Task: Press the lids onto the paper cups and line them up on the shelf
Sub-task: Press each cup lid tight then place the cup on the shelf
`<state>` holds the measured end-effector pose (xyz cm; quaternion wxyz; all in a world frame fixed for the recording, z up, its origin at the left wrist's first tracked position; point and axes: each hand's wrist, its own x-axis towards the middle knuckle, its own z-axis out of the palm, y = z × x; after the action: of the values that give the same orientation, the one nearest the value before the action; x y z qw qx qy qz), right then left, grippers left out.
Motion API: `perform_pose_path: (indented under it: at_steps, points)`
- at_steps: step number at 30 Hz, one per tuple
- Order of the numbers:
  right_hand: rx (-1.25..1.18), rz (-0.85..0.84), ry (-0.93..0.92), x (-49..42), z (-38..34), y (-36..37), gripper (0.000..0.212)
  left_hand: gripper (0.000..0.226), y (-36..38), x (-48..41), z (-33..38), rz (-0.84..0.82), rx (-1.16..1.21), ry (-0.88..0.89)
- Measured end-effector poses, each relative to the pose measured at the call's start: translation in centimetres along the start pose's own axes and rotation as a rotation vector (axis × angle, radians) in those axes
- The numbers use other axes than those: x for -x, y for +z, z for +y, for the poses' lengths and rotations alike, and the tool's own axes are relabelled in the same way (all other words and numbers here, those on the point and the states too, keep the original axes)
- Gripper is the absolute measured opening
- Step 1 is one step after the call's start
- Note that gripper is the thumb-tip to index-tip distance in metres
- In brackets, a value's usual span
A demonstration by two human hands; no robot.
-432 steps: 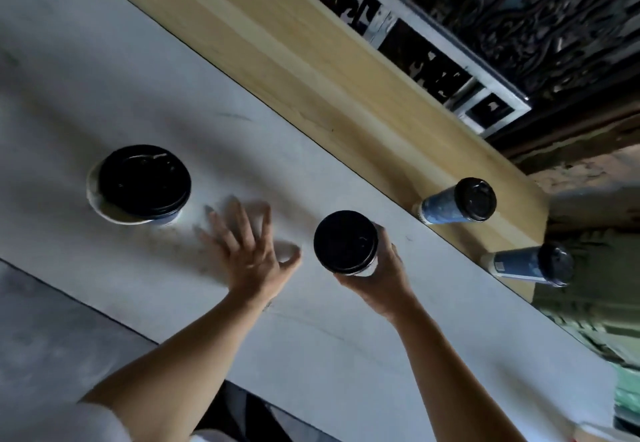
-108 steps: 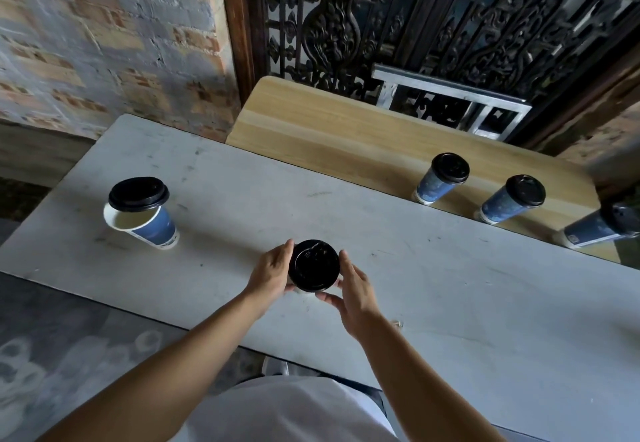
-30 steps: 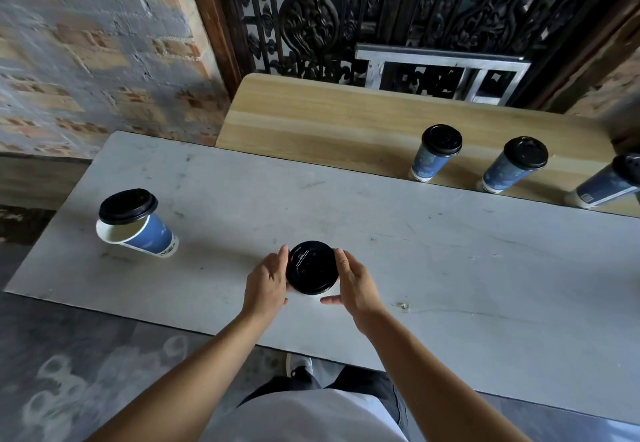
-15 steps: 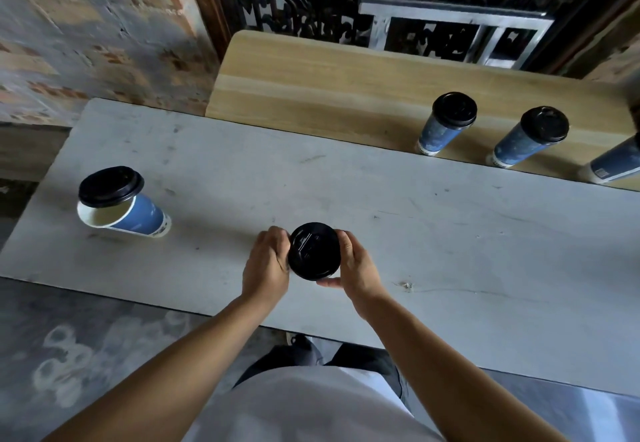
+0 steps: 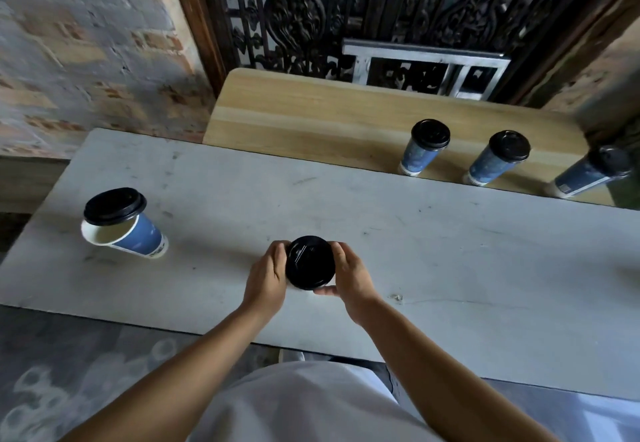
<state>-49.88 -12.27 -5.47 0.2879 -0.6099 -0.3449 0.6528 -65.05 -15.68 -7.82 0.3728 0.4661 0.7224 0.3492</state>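
Lid point(image 5: 310, 262): black, near-centre of the table point(image 5: 450, 251), close to the near edge, held between both hands. The cup under it is hidden by the lid and the hands.

Left hand point(image 5: 265, 277): fingers curled round the lid's left rim, gripping. Right hand point(image 5: 349, 277): fingers curled round the right rim, thumb on the near rim, gripping. Both forearms come in from the near edge.

Left cup point(image 5: 142, 237): blue, stands far left on the table, well apart from the hands. Left lid point(image 5: 114, 205) sits askew on its rim, shifted to the far side, not seated; the white inside shows on the near side.

Shelf point(image 5: 311, 119): wooden board just beyond the table's far edge. Three blue cups with black lids on stand in a row on its right half, near its front edge, apart from each other: first cup point(image 5: 424, 152), second cup point(image 5: 495, 157), third cup point(image 5: 588, 175). The third is blurred, at the right edge of view. The shelf's left half is bare wood.

Behind: brick wall point(image 5: 86, 54) far left, dark iron grille point(image 5: 346, 2) far centre, grey metal frame point(image 5: 426, 64) against the grille.
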Motion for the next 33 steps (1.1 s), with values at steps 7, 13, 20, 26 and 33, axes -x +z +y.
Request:
perform_pose_path:
  at_steps: [7, 13, 20, 26, 33]
  points:
    - [-0.130, 0.044, 0.092, 0.2, -1.1, 0.0, 0.035, 0.031, 0.3, 0.3, 0.2, 0.028, 0.054, -0.019]
    - [-0.242, 0.050, 0.068, 0.4, -1.0, 0.1, 0.025, 0.027, 0.2, 1.1, 0.5, 0.073, 0.267, -0.192]
    - [-0.251, -0.005, -0.045, 0.8, 0.0, 0.3, 0.027, 0.028, -0.2, 0.1, 0.7, 0.052, 0.318, -0.308]
    - [-0.184, -0.040, -0.053, 0.7, 0.4, 0.3, 0.034, 0.042, -0.3, -1.5, 1.1, 0.000, 0.305, -0.397]
    - [-0.048, -0.039, -0.086, -0.3, -0.6, 0.2, 0.031, 0.046, -0.5, -2.6, 1.7, 0.028, 0.200, -0.428]
